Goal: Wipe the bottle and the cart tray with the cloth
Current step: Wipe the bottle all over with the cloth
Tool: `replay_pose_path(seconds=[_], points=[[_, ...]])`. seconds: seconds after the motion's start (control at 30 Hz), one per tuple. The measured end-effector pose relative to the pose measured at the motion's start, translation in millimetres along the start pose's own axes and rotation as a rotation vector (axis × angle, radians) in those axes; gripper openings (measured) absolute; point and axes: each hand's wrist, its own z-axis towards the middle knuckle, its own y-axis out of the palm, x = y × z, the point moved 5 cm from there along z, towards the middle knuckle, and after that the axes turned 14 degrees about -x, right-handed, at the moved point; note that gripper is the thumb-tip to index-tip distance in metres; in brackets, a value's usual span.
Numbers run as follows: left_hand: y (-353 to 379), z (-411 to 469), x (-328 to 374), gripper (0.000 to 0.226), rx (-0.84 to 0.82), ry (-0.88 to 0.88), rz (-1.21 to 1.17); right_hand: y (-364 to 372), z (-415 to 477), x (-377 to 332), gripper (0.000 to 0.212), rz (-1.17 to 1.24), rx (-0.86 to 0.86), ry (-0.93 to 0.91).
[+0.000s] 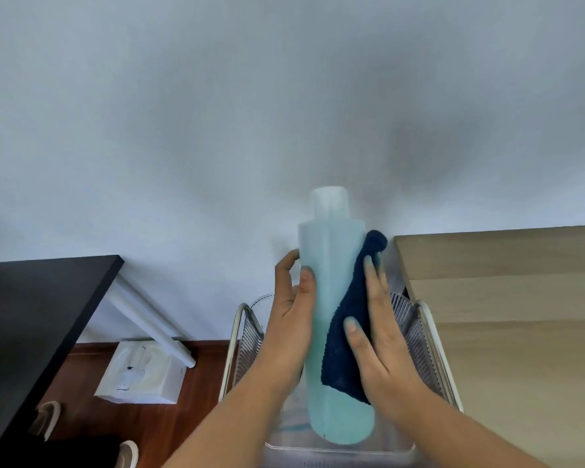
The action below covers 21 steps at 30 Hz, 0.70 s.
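A tall translucent bottle (331, 265) with pale blue liquid and a white cap is held upright above the cart tray (247, 336), a clear ribbed tray with a chrome frame. My left hand (293, 315) grips the bottle's left side. My right hand (377, 336) presses a dark blue cloth (347, 336) flat against the bottle's right side. The cloth runs from the bottle's shoulder down toward its lower body. The bottle and my arms hide most of the tray's floor.
A light wooden tabletop (507, 319) adjoins the cart on the right. A black table (31, 315) with a white leg stands at the left. On the reddish wood floor lie a white box (142, 373) and slippers (48, 418). A pale wall fills the background.
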Motion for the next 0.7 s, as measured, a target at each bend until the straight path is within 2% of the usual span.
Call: replay_pose_path(seconds=[0.1,0.17,0.3,0.43,0.57,0.7], points=[[13,-4,17,0.054,-0.151,0.029,-0.078,-22,26,-25,0.059,0.022,0.055,-0.046],[19,-6,24,0.051,-0.183,0.049,-0.157,-32,43,-39,0.059,-0.005,0.012,-0.067],[18,-4,39,0.048,-0.148,0.104,-0.183,-38,47,-55,0.065,-0.037,-0.076,-0.086],[5,-3,56,0.049,-0.088,0.09,-0.157,-13,15,-52,0.067,-0.052,-0.204,-0.089],[9,-7,61,0.053,-0.129,0.064,-0.142,-14,7,-51,0.063,-0.034,-0.164,-0.066],[26,-13,59,0.051,-0.201,0.041,-0.233,-44,42,-68,0.061,0.105,-0.076,-0.057]])
